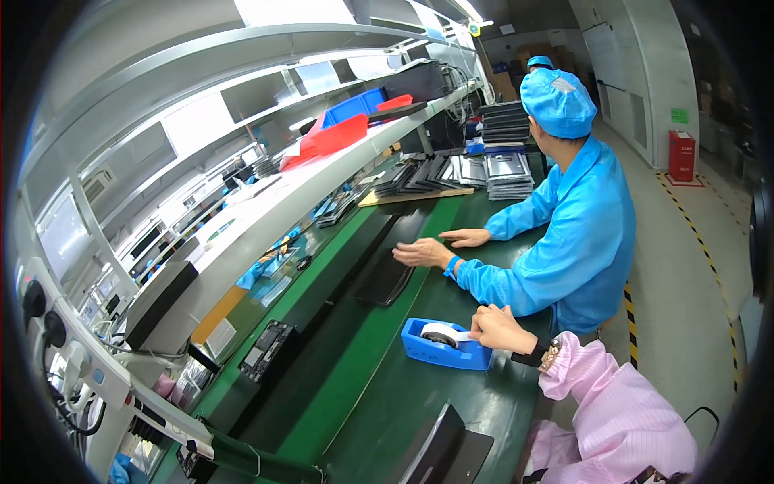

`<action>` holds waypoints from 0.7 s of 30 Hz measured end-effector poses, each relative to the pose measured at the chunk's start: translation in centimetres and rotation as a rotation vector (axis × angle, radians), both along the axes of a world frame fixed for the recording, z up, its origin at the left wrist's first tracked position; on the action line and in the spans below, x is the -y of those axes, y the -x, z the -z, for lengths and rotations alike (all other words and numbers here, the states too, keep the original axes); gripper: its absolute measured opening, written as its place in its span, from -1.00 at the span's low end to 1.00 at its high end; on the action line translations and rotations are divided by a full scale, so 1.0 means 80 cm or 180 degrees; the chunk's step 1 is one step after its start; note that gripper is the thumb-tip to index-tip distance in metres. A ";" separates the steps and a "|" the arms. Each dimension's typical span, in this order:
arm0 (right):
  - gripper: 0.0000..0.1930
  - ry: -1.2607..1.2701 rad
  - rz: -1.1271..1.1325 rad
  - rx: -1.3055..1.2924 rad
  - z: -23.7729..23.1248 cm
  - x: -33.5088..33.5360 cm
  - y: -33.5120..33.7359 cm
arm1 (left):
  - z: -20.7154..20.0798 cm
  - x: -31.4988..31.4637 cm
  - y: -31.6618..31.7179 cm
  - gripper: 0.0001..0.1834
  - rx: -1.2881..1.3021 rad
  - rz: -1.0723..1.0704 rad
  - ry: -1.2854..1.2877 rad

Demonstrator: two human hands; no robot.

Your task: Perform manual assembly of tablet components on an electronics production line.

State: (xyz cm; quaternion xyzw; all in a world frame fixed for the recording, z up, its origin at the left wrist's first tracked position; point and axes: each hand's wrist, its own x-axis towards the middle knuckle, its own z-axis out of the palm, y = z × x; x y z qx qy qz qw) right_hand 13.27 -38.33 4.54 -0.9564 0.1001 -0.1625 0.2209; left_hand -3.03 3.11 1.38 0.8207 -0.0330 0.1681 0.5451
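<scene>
A blue tape dispenser point(442, 355) stands on the green bench, with a white roll of tape point(439, 335) in it. My right hand point(498, 329), at the end of a pink sleeve with a dark wristband, is closed at the dispenser's right end. Its fingertips pinch the loose end of the tape, and a short strip runs back to the roll. Nearer to me, a dark folded panel point(451, 452) rests on the bench, partly cut off by the lower edge. Pink fabric shows below my right arm, but my left hand is out of sight.
A co-worker point(584, 210) in blue sits just beyond, hands over a black panel point(385, 278) on the conveyor belt. An electronic unit point(268, 351) lies on the conveyor's left edge. Stacked dark panels point(508, 173) stand farther off. A shelf point(266, 214) overhangs the left side.
</scene>
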 end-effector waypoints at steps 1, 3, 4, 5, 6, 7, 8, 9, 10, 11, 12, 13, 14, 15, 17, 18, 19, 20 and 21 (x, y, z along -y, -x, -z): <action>-0.84 -0.0193 0.0103 -0.0077 -0.001 -0.003 -0.005 | 0.007 -0.003 -0.004 -0.74 -0.0041 -0.0007 -0.0012; -0.81 -0.0607 -0.0124 -0.0066 0.006 0.003 -0.012 | 0.019 -0.010 -0.007 -0.75 -0.0114 -0.0002 -0.0045; -0.81 -0.0935 -0.0250 -0.0027 0.005 0.007 -0.011 | 0.023 -0.014 -0.007 -0.75 -0.0145 0.0010 -0.0063; -0.81 -0.1263 -0.0378 0.0014 0.003 0.011 -0.010 | 0.028 -0.017 -0.006 -0.75 -0.0178 0.0019 -0.0082; -0.81 -0.1263 -0.0349 0.0020 0.007 0.014 -0.009 | 0.031 -0.021 -0.006 -0.75 -0.0203 0.0028 -0.0104; -0.79 -0.1584 -0.0390 0.0070 0.011 0.016 -0.009 | 0.035 -0.024 -0.007 -0.76 -0.0230 0.0036 -0.0124; -0.78 -0.1904 -0.0431 0.0121 0.013 0.018 -0.007 | 0.039 -0.027 -0.007 -0.76 -0.0258 0.0042 -0.0144; -0.78 -0.1895 -0.0402 0.0123 0.009 0.019 -0.004 | 0.043 -0.028 -0.008 -0.76 -0.0291 0.0051 -0.0156; -0.78 -0.2342 -0.0421 0.0017 0.002 0.017 -0.002 | 0.046 -0.028 -0.008 -0.76 -0.0326 0.0057 -0.0169; -0.77 -0.2790 -0.0439 -0.0090 -0.002 0.018 0.001 | 0.050 -0.029 -0.009 -0.76 -0.0362 0.0061 -0.0181; -0.78 -0.2837 -0.0446 0.0166 0.010 0.019 -0.004 | 0.052 -0.031 -0.008 -0.77 -0.0402 0.0067 -0.0203; -0.78 -0.2837 -0.0419 0.0161 0.014 0.024 -0.002 | 0.054 -0.033 -0.008 -0.77 -0.0444 0.0069 -0.0226; -0.78 -0.2971 -0.0484 -0.0031 0.013 0.027 0.001 | 0.057 -0.035 -0.007 -0.77 -0.0489 0.0066 -0.0250; -0.77 -0.3108 -0.0566 -0.0237 0.012 0.026 0.001 | 0.058 -0.038 -0.005 -0.77 -0.0539 0.0043 -0.0276; -0.77 -0.2987 -0.0512 -0.0021 0.007 0.015 0.005 | 0.062 -0.043 -0.002 -0.77 -0.0647 -0.0020 -0.0332; -0.78 -0.2849 -0.0438 0.0262 0.002 0.014 0.013 | 0.058 -0.045 0.000 -0.77 -0.0674 -0.0019 -0.0363; -0.78 -0.2857 -0.0417 0.0270 0.000 0.017 0.019 | 0.054 -0.047 0.003 -0.77 -0.0701 -0.0019 -0.0396; -0.79 -0.2260 -0.0376 0.0383 -0.002 0.020 0.026 | 0.047 -0.048 0.008 -0.77 -0.0726 -0.0018 -0.0430; -0.80 -0.1678 -0.0366 0.0459 0.001 0.021 0.025 | 0.047 -0.050 0.009 -0.77 -0.0746 -0.0039 -0.0449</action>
